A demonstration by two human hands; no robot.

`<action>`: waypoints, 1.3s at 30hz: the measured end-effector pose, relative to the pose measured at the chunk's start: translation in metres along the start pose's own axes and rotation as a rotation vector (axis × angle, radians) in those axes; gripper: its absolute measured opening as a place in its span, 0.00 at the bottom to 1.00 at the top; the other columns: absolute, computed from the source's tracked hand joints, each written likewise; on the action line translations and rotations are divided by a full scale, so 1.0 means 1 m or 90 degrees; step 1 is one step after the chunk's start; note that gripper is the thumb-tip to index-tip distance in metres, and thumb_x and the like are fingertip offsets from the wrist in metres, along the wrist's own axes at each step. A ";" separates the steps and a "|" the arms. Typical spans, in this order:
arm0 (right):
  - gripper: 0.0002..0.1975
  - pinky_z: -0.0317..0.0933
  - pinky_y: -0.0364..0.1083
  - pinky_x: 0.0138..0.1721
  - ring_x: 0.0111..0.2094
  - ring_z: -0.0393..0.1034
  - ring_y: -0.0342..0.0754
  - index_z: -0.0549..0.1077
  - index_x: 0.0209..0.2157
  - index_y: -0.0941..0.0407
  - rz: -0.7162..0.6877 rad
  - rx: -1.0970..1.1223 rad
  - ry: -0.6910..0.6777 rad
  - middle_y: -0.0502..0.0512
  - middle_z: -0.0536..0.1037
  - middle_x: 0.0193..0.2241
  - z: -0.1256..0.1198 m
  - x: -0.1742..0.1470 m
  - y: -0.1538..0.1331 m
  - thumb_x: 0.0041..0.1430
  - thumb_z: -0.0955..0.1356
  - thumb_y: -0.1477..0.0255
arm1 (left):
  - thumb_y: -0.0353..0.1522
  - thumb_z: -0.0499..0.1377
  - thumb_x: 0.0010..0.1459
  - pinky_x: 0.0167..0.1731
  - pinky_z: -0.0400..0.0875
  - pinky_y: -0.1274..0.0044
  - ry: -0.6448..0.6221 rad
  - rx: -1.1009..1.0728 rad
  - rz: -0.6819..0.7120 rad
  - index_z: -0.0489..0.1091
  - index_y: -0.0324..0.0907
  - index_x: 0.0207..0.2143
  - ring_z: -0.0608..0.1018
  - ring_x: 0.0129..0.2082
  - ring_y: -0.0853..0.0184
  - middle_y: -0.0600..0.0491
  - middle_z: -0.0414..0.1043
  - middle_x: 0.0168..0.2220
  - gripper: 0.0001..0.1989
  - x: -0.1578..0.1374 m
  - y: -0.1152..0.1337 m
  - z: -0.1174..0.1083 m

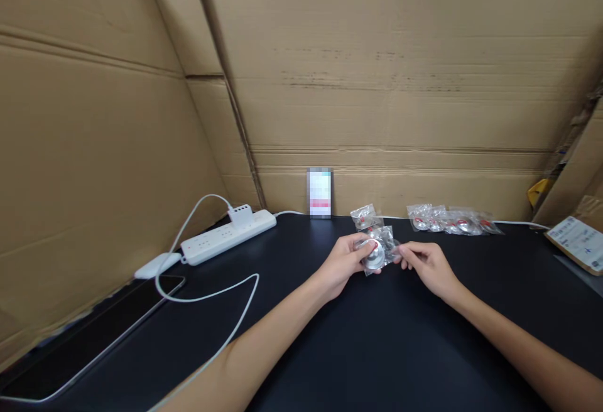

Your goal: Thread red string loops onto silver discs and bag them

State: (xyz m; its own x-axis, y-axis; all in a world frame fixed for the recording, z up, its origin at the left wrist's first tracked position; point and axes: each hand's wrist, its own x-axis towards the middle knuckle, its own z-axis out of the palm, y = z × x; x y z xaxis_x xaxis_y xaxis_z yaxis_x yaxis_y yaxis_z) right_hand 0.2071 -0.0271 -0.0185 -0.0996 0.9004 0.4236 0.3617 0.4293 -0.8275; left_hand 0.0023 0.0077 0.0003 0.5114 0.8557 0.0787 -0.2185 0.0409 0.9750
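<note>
A round, shiny silver piece with a red spot (374, 257) is held between the thumb and fingers of my left hand (346, 261). A crinkled clear plastic bag (389, 250) surrounds or lies against it; I cannot tell whether the piece is fully inside. My right hand (424, 264) pinches the right edge of that bag, fingertips pressed together. Just beyond my left hand lies another small clear packet (366, 216) with something red in it. Farther right, several clear packets (452, 220) holding similar silver and red pieces lie in a row along the back.
A phone (320, 193) with a blurred screen leans against the cardboard wall (377, 104). On the left are a white power strip (221, 239), a looping white cable (245, 311) and a dark tablet-like panel (94, 343). A labelled parcel (577, 242) lies at the right edge.
</note>
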 end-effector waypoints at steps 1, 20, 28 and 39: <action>0.18 0.59 0.44 0.26 0.24 0.66 0.45 0.78 0.29 0.58 0.027 0.047 0.019 0.55 0.77 0.24 0.000 0.001 0.003 0.61 0.66 0.59 | 0.41 0.66 0.53 0.33 0.75 0.69 0.009 0.007 -0.002 0.72 0.35 0.34 0.74 0.28 0.67 0.50 0.72 0.29 0.16 0.000 0.000 0.000; 0.13 0.67 0.50 0.40 0.39 0.69 0.49 0.76 0.45 0.52 -0.057 -0.107 0.116 0.60 0.68 0.50 -0.002 0.001 0.001 0.61 0.66 0.64 | 0.26 0.63 0.50 0.29 0.71 0.76 0.051 0.073 -0.007 0.70 0.36 0.43 0.74 0.28 0.70 0.49 0.72 0.36 0.16 -0.003 0.009 0.005; 0.11 0.66 0.48 0.39 0.36 0.71 0.49 0.81 0.34 0.56 0.117 0.253 -0.041 0.57 0.79 0.35 -0.004 0.000 0.000 0.53 0.73 0.64 | 0.32 0.65 0.52 0.33 0.72 0.73 -0.036 0.151 0.045 0.66 0.38 0.43 0.75 0.29 0.68 0.51 0.72 0.32 0.17 -0.005 0.006 0.004; 0.12 0.64 0.44 0.33 0.29 0.70 0.44 0.81 0.32 0.58 0.139 0.279 -0.049 0.55 0.78 0.29 0.000 -0.001 -0.004 0.48 0.76 0.63 | 0.33 0.67 0.50 0.37 0.74 0.68 -0.094 0.137 0.086 0.69 0.37 0.41 0.76 0.34 0.64 0.49 0.72 0.35 0.17 -0.005 0.001 0.005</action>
State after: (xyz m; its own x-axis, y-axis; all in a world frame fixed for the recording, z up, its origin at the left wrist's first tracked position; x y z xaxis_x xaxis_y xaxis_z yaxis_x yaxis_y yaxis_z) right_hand 0.2058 -0.0299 -0.0154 -0.1388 0.9680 0.2090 -0.0412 0.2053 -0.9778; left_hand 0.0037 0.0012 0.0015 0.6091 0.7607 0.2243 -0.1191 -0.1918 0.9742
